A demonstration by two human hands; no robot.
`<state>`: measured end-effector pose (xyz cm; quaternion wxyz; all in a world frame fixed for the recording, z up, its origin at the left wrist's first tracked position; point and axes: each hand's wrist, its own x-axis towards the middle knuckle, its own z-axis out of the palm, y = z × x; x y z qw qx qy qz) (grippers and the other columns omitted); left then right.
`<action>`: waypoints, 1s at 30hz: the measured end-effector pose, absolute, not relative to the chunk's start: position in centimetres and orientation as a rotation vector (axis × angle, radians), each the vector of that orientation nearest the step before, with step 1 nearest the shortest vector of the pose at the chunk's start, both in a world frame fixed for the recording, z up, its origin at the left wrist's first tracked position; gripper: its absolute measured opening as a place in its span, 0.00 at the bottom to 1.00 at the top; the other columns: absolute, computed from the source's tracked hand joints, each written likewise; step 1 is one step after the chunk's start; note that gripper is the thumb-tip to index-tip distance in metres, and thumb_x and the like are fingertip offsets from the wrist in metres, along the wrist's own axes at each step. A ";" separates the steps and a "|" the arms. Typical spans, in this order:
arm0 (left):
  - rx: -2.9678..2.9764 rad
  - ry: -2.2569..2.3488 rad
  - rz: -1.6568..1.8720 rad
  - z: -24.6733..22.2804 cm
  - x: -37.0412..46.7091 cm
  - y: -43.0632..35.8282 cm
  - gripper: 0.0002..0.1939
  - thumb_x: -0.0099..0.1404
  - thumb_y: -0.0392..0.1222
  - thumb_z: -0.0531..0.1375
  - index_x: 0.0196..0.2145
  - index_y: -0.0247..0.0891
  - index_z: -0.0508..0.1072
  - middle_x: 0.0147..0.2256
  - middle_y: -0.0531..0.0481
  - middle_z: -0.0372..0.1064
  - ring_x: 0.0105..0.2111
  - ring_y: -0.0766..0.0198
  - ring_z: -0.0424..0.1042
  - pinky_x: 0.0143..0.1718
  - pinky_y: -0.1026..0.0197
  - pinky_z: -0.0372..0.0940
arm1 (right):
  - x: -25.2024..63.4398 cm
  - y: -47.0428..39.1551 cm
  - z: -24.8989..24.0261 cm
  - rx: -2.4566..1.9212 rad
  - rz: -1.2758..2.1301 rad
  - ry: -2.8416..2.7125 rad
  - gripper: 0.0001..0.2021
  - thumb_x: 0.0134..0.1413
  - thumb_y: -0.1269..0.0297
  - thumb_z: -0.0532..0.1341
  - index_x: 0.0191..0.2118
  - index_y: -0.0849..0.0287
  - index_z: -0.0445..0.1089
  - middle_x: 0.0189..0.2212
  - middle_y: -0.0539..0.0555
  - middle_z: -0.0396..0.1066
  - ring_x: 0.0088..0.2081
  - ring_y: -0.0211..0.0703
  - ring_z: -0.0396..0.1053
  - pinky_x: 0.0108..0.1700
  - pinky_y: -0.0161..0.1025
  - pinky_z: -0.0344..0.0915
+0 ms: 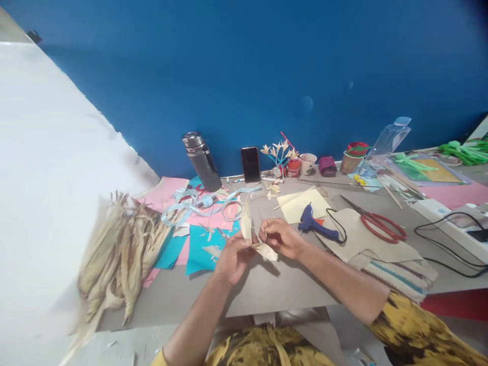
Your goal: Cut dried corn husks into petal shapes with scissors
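My left hand [233, 258] is closed, with its thumb pressing on pale, dry corn husk pieces [246, 222]. One piece stands upright above the thumb. Another husk piece [267, 251] sticks out to the right, below my right hand [280, 238]. The fingers of that hand are curled in a pinch close beside the husk; what they hold, if anything, is too small to tell. Both hands are over the front part of the grey table [263, 292]. Behind them lies a roll of tape [232, 210], and blue paper [196, 249] with husk scraps is to the left.
A bundle of dried corn husks [127, 254] lies at left. Behind stand a flask [202, 162], a phone [250, 164] and husk flowers [280, 152]. To the right are a blue glue gun [316, 223], red-handled scissors [383, 227], a plastic bottle [387, 145] and a power strip [450, 223] with cables.
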<state>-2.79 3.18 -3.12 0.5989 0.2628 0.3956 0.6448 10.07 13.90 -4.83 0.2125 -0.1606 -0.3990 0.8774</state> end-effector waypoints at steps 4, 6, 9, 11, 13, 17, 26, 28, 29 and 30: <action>0.552 0.827 1.522 -3.2 -2.6 3.2 0.08 0.58 0.40 0.60 0.24 0.34 0.73 0.28 0.46 0.67 0.32 0.59 0.67 0.36 0.57 0.64 | 10.3 13.9 -4.7 -0.374 2.530 -1.118 0.09 0.45 0.65 0.68 0.25 0.63 0.67 0.20 0.47 0.66 0.15 0.24 0.46 0.17 0.26 0.41; 0.534 0.774 1.572 -3.1 -2.7 3.1 0.07 0.58 0.39 0.60 0.24 0.34 0.72 0.27 0.48 0.64 0.31 0.61 0.65 0.35 0.58 0.63 | 10.4 14.0 -4.6 -0.363 2.576 -1.074 0.10 0.46 0.65 0.68 0.26 0.63 0.66 0.19 0.46 0.63 0.15 0.23 0.44 0.17 0.25 0.40; 0.559 0.684 1.618 -2.8 -2.9 2.8 0.07 0.58 0.38 0.61 0.23 0.35 0.71 0.26 0.50 0.61 0.29 0.63 0.62 0.33 0.60 0.60 | 10.4 14.2 -4.5 -0.399 2.563 -1.016 0.11 0.45 0.66 0.68 0.25 0.62 0.65 0.18 0.44 0.61 0.15 0.22 0.43 0.17 0.24 0.39; 0.586 0.650 1.613 -2.4 -3.1 2.6 0.09 0.57 0.40 0.62 0.22 0.35 0.70 0.25 0.50 0.59 0.29 0.64 0.61 0.31 0.60 0.59 | 10.3 14.4 -4.5 -0.434 2.523 -0.987 0.12 0.44 0.67 0.69 0.25 0.62 0.64 0.17 0.44 0.60 0.15 0.22 0.42 0.17 0.24 0.38; 0.616 0.643 1.611 -1.9 -3.3 2.3 0.10 0.57 0.42 0.63 0.22 0.35 0.69 0.25 0.51 0.58 0.29 0.63 0.61 0.30 0.60 0.58 | 10.2 14.6 -4.6 -0.487 2.488 -0.951 0.12 0.42 0.67 0.69 0.24 0.62 0.63 0.17 0.43 0.60 0.15 0.22 0.41 0.16 0.24 0.38; 0.673 0.646 1.638 0.0 -4.3 0.9 0.13 0.57 0.43 0.63 0.21 0.36 0.66 0.23 0.53 0.55 0.25 0.66 0.58 0.28 0.61 0.57 | 9.9 15.1 -5.0 -0.606 2.419 -0.882 0.15 0.40 0.66 0.70 0.24 0.60 0.60 0.17 0.42 0.57 0.15 0.23 0.42 0.16 0.24 0.38; 0.690 1.566 1.745 4.4 -16.0 -2.7 0.15 0.53 0.47 0.60 0.19 0.39 0.60 0.20 0.54 0.53 0.22 0.65 0.55 0.24 0.61 0.56 | 10.0 15.3 -5.0 -0.613 2.348 -0.993 0.17 0.39 0.61 0.74 0.26 0.63 0.66 0.21 0.46 0.63 0.17 0.24 0.50 0.17 0.26 0.43; 0.694 2.164 1.598 4.5 -17.6 -2.8 0.09 0.52 0.46 0.61 0.24 0.38 0.67 0.25 0.49 0.63 0.28 0.58 0.64 0.27 0.59 0.59 | 10.1 15.2 -5.0 -0.606 2.332 -1.088 0.18 0.40 0.57 0.75 0.27 0.64 0.68 0.22 0.47 0.65 0.18 0.25 0.53 0.18 0.26 0.44; 0.725 2.368 1.558 4.5 -17.6 -2.8 0.09 0.52 0.44 0.62 0.29 0.37 0.69 0.30 0.45 0.67 0.34 0.54 0.67 0.30 0.58 0.61 | 10.1 15.1 -5.0 -0.605 2.323 -1.135 0.19 0.40 0.55 0.74 0.28 0.64 0.69 0.23 0.48 0.66 0.19 0.25 0.54 0.18 0.27 0.45; 0.782 2.510 1.563 4.4 -17.1 -2.7 0.12 0.51 0.43 0.63 0.34 0.37 0.71 0.37 0.43 0.70 0.40 0.50 0.67 0.34 0.57 0.62 | 10.2 15.1 -5.0 -0.604 2.316 -1.180 0.20 0.40 0.54 0.74 0.28 0.64 0.69 0.24 0.49 0.67 0.19 0.26 0.55 0.18 0.27 0.45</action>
